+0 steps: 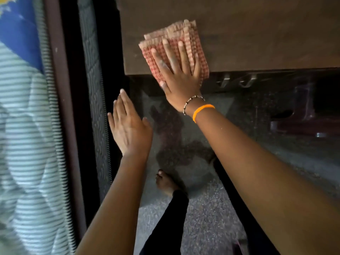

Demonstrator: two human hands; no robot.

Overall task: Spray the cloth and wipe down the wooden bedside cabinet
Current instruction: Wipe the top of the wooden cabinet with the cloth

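The right hand [179, 78] lies flat on the folded checked cloth [174, 46], fingers straight and a little spread, pressing it down onto the top of the wooden cabinet [257, 34]. The cloth sits directly under the fingers and runs on a short way past the fingertips; its near corner hangs just over the cabinet's front edge, below the heel of the palm. It is folded into a thick pad, with its long side pointing the same way the fingers point, away from the person.

What matters for the next stroke, I'd say, is where the unwiped wood lies. Nearly all the bare top stretches off to the little-finger side of that hand and beyond the fingertips; to the thumb side there is only a narrow strip before the cabinet's end. So the sweep most likely goes sideways across the top, or straight out ahead.

The left hand [129, 128] is free, fingers straight and close together, gripping nothing. It hovers on the thumb side of the working hand, lower and nearer the person, off the cabinet and next to the dark bed frame [60, 89]. The right hand is plainly the one on the job. I see no spray bottle from here.
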